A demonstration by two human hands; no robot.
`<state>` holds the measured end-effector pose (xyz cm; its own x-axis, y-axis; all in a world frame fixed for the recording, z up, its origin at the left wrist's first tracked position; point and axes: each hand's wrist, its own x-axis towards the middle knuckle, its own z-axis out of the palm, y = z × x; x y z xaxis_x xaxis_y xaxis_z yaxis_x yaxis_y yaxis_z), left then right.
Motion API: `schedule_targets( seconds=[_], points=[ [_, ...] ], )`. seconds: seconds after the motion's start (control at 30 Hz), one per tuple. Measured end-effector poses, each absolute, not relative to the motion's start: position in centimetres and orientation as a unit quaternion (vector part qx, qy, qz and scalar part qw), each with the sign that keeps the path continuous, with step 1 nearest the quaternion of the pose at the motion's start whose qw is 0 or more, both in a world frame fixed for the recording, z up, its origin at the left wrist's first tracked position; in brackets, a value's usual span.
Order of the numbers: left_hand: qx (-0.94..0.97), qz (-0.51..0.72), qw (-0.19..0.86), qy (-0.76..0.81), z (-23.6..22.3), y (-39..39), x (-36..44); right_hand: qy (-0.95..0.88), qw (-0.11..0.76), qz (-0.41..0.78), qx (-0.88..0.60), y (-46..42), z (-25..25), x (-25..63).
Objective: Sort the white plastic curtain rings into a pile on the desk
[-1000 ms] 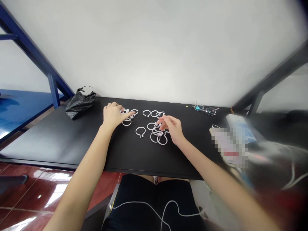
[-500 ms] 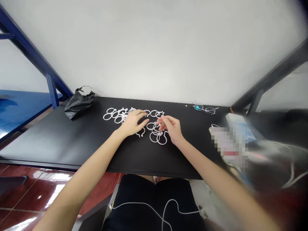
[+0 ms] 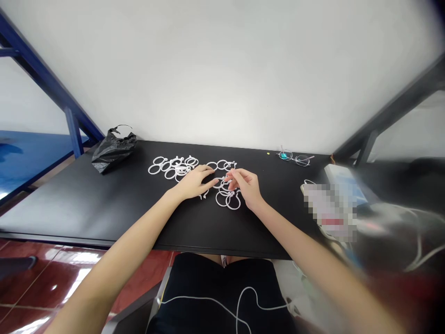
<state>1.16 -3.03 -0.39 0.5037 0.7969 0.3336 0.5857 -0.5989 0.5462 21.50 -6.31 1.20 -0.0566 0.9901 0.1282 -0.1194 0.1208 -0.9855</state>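
Note:
White shower-curtain-type rings with small knobbed ends lie in a left pile [image 3: 174, 168] and a right group [image 3: 228, 200] on the black table [image 3: 132, 199]. My left hand [image 3: 195, 182] is open, palm down between them. Its fingers stretch to the right, and its thumb reaches the edge of the right group; part of a ring shows beneath the hand. Over the right group, my right hand [image 3: 247, 184] has its fingers bent and its thumb and index close together. Whether a ring is between those fingertips cannot be made out.
A black plastic bag [image 3: 114, 149] sits at the back left. Eyeglasses [image 3: 295, 157] rest at the back right, with a white box [image 3: 342, 181] and a blurred clear bag [image 3: 389, 227] nearer on the right. A white cable [image 3: 194, 293] crosses my lap.
My left hand has come slightly nearer and to the right, uncovering more of the left pile, with its thumb now at the right group. My right hand has hardly moved.

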Motion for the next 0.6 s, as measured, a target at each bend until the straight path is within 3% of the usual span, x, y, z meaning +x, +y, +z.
schedule_targets(
  seconds=[0.3, 0.6],
  points=[
    [0.819, 0.359, 0.191, 0.406, -0.51, -2.33, 0.81, -0.509, 0.55, 0.513, -0.419, -6.38, 1.26, 21.55],
    [0.844, 0.322, 0.162, 0.396, -0.88, -2.24, 0.77, -0.508, 0.553, 0.509, -0.42, -6.38, 1.35, 21.47]
  ],
)
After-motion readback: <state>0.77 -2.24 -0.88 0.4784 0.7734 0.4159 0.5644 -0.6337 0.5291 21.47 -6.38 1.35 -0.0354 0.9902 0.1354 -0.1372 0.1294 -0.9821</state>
